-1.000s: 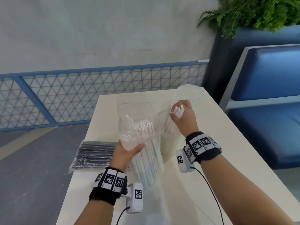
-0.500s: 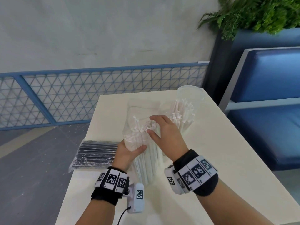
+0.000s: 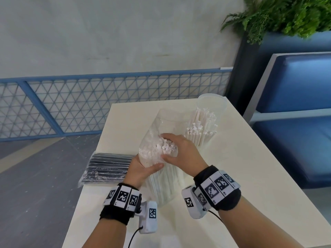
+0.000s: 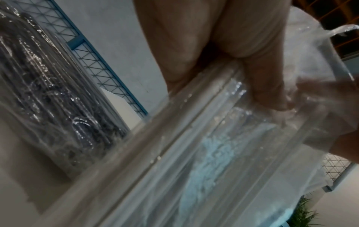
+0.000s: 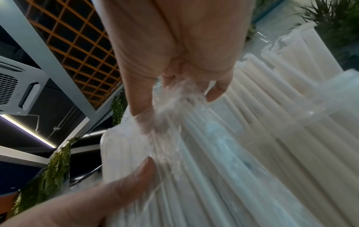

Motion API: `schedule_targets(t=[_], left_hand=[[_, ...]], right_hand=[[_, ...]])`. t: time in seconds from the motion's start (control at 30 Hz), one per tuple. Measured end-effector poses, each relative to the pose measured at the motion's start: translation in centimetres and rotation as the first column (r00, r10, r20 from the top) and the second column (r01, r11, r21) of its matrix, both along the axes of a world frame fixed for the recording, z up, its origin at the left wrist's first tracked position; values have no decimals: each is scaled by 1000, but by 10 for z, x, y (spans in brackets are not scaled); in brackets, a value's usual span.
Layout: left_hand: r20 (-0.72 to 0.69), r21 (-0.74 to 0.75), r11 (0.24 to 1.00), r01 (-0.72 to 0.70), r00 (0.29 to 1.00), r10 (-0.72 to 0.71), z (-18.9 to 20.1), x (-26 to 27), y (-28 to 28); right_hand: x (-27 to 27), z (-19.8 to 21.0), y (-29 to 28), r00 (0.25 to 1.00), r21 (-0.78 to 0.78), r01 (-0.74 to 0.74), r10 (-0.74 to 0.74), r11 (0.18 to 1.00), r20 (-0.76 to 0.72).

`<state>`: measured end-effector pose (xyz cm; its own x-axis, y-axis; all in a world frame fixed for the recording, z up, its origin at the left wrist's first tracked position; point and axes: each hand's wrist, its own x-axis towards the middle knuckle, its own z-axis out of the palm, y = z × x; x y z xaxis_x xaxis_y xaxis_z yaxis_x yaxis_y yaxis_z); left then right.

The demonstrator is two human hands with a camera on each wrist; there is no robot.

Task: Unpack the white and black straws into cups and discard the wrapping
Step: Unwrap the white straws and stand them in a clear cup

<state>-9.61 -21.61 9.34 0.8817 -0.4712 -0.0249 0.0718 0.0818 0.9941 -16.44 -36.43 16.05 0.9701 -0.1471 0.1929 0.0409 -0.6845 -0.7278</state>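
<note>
A clear plastic bag of white straws (image 3: 161, 179) stands upright near the middle of the table. My left hand (image 3: 141, 169) grips the bag's side, thumb across the front. My right hand (image 3: 177, 151) reaches into the bag's open mouth and curls round the tops of a bunch of white straws (image 3: 165, 149); the right wrist view shows fingers and thumb closing on them (image 5: 174, 104). A clear cup (image 3: 209, 115) behind holds several white straws (image 3: 200, 129). A sealed pack of black straws (image 3: 109, 169) lies flat at the table's left edge.
The cream table (image 3: 241, 167) has bare surface to the right and in front of my wrists. A blue mesh railing (image 3: 89, 104) runs behind it, a blue bench (image 3: 295, 104) stands to the right, and a planter with ferns (image 3: 286, 17) sits at the top right.
My right hand left the cup, where it had dropped a bunch of straws, came back to the bag and now closes on more straw tops. The left hand kept holding the bag.
</note>
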Motion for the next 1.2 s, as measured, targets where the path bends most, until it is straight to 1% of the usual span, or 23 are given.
schedule_targets(t=[0.13,0.2,0.27,0.37,0.5,0.57,0.63,0.8,0.9,1.0,1.1,1.2], left_hand=[[-13,7,999,34,999,-34,1,0,2],[2,17,999,51,999,-51,1,-1,1],[11,23,998,56,998,-57,2,-1,0],[11,3,999,34,999,-34,2,-2,-2],[2,-32,999,7,1000,-7,2,-3,-3],[7,-22,999,-26,1000,26,0,-2,-3],[7,-2,999,-46,999,46,-1,-2,-3],[18,46,994,-96,995,95,-3,2,-5],[27,54,995,-81,996,79,-1,1,-7],[28,56,994,-98,995,96,1,1,-10],[-9,45,987,-157,987,158,-1,3,-11],[-47,10,983,-182,982,182,-2,4,-10]], right_hand=[[7,-5,-2,990,33,-78,82,996,-117],[11,-6,-3,981,19,-82,84,996,-175],[15,-9,-3,979,43,-50,58,998,-197],[15,-14,4,992,137,15,2,990,-125],[11,-28,12,999,226,47,-50,973,9],[9,-26,12,992,299,73,-100,952,76],[10,-21,9,984,333,80,-128,939,126],[8,12,5,954,349,40,-140,936,265],[4,36,1,910,431,-49,-138,901,392],[-2,55,0,869,467,-131,-125,875,478],[-7,57,2,891,450,-220,-9,865,454],[-11,46,-2,943,454,-245,101,856,318]])
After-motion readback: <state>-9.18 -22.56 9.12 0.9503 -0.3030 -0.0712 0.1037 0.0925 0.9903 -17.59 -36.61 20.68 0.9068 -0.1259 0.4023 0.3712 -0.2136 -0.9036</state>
